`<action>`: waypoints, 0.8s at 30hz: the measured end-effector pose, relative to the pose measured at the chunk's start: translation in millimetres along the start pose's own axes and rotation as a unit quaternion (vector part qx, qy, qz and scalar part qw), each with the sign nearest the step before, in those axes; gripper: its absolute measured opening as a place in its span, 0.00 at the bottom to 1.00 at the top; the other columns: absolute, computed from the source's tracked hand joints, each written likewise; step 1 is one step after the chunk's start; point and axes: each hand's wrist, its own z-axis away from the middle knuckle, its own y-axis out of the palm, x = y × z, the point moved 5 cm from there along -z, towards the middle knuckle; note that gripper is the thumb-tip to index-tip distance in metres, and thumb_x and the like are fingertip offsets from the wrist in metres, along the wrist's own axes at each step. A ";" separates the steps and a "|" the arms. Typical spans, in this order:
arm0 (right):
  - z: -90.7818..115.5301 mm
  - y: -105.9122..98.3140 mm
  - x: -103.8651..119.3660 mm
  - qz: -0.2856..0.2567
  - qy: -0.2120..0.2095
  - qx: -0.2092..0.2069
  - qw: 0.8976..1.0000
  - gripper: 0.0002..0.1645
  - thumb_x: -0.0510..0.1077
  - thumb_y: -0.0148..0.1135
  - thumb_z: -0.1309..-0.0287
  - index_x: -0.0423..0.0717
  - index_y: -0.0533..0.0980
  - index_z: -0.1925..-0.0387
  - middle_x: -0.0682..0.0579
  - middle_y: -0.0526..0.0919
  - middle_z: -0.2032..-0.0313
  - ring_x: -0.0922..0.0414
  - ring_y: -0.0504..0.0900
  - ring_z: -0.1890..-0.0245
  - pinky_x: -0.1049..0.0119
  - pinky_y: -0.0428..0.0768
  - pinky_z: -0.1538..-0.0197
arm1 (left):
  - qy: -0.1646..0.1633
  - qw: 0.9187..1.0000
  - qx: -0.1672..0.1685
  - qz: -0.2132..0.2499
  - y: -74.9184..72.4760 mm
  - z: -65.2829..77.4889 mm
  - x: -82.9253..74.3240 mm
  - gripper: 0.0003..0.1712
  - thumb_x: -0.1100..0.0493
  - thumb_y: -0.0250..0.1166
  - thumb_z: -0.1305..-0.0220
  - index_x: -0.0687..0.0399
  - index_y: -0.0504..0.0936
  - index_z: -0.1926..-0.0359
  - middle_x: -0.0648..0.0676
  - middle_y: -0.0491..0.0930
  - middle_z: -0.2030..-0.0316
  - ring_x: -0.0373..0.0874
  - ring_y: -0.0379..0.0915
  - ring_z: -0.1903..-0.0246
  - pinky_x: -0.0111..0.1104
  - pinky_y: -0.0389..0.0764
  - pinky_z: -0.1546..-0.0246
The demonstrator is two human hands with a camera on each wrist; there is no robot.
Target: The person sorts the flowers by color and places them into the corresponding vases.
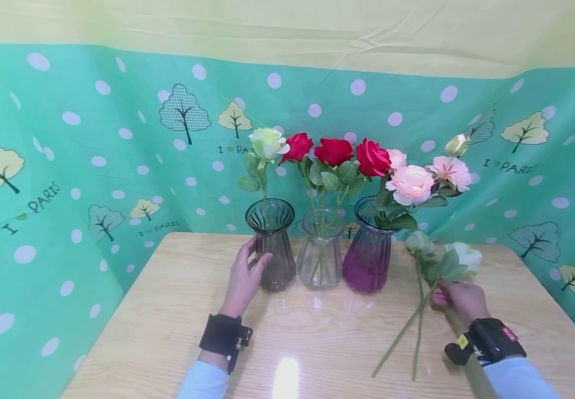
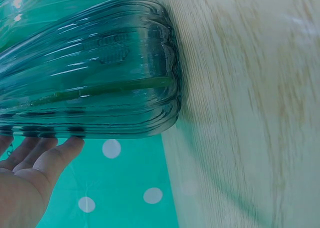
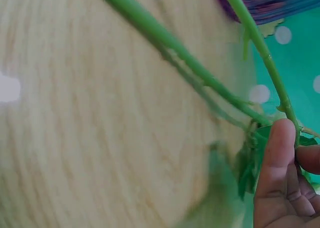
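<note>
My left hand (image 1: 245, 275) touches the left side of a grey ribbed glass vase (image 1: 275, 260), fingertips right at its wall, thumb overlapping its front. Inside this vase stands one pale green-white rose (image 1: 267, 144), its green stem (image 2: 100, 89) visible through the glass. At the right, my right hand (image 1: 462, 299) pinches the stem (image 3: 270, 68) of a white rose (image 1: 464, 256) between thumb and finger. A second pale rose (image 1: 419, 243) is beside it, and the two stems cross below the blooms. In the right wrist view the other stem (image 3: 185, 55) runs over the table.
A clear glass vase (image 1: 319, 260) with red roses (image 1: 334, 151) stands in the middle. To its right is a purple glass vase (image 1: 369, 260) holding pink flowers (image 1: 412, 184). All three vases stand close together on the wooden table (image 1: 167, 321), near its back edge by a green curtain (image 1: 132, 127).
</note>
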 end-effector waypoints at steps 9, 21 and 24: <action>16.8 9.0 33.9 -0.158 -0.034 0.077 0.984 0.04 0.41 0.54 0.36 0.45 0.73 0.61 0.55 0.84 0.73 0.61 0.85 0.69 0.71 0.84 0.60 | 0.008 1.000 -0.005 0.003 2.4 -10.4 30.3 0.37 0.48 0.59 0.37 0.59 0.58 0.32 0.63 0.61 0.34 0.55 0.58 0.33 0.46 0.68 0.36; 53.1 26.5 82.8 -0.394 -0.080 0.101 0.910 0.04 0.36 0.55 0.38 0.40 0.77 0.64 0.48 0.84 0.69 0.57 0.85 0.65 0.72 0.83 0.55 | 0.005 1.000 -0.001 0.013 4.0 -13.1 38.2 0.38 0.48 0.60 0.37 0.58 0.57 0.32 0.62 0.60 0.33 0.55 0.56 0.33 0.46 0.68 0.36; 58.8 30.0 91.2 -0.434 -0.099 0.098 0.890 0.04 0.35 0.55 0.38 0.38 0.74 0.62 0.46 0.83 0.67 0.56 0.84 0.63 0.71 0.82 0.52 | 0.007 1.000 0.000 0.011 4.1 -12.5 37.5 0.38 0.48 0.60 0.37 0.58 0.57 0.32 0.62 0.60 0.33 0.55 0.57 0.33 0.46 0.68 0.36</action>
